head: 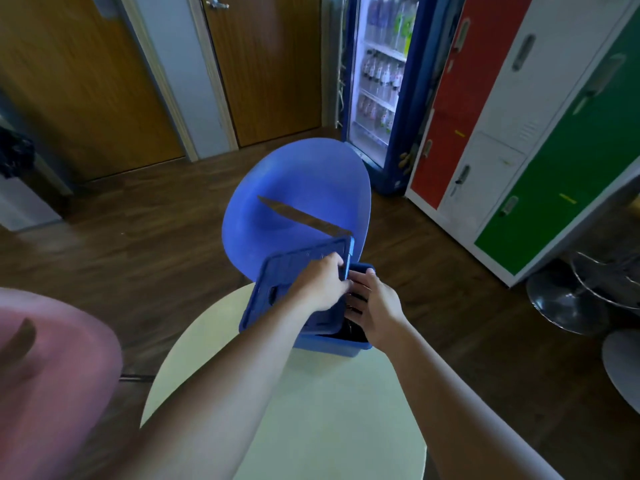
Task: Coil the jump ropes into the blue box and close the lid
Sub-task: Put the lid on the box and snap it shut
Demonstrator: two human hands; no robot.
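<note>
A blue box [322,344] stands at the far edge of the round pale table [311,410]. Its blue lid [294,271] is tilted, lying over the box's left part and raised at its right edge. My left hand [320,285] grips that raised right edge. My right hand [374,306] rests at the box's open right side, fingers spread over dark rope coils [353,329] inside. Most of the ropes are hidden by the lid and my hands.
A blue chair [298,195] stands just behind the table. A pink chair [52,375] is at the left. A drinks fridge [381,81] and coloured lockers [519,133] line the right. Metal stool bases [568,303] sit on the wooden floor.
</note>
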